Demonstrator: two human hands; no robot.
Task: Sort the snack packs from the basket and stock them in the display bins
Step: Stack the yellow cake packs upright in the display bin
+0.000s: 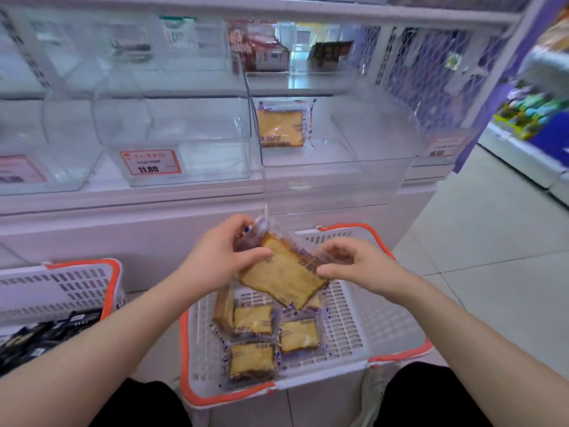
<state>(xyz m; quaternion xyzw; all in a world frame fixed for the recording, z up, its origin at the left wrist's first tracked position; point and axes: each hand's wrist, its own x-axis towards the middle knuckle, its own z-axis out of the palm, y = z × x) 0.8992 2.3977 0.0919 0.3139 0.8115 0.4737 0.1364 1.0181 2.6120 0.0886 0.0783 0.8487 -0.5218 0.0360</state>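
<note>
Head view looks down on a cake pack, a flat slice of yellow sponge sealed in clear crinkly film, held tilted in the air just above the white basket with the orange rim. It looks light and soft: the sponge would likely dent under a hard squeeze, and the film looks slick, so the sealed edges or the slice's flat faces seem the safer places to hold, with gentle pressure.

The left hand grips the pack's upper left end, thumb across the front and fingers curled behind the bunched film. The right hand pinches the right edge between thumb and fingertips. The pack lies between the two hands, touching both.

Beneath it, more cake packs lie flat on the basket floor. Ahead and above, a clear bin on the shelf already holds one matching pack, which is probably where this one belongs. A second basket with dark packets sits to the left.
</note>
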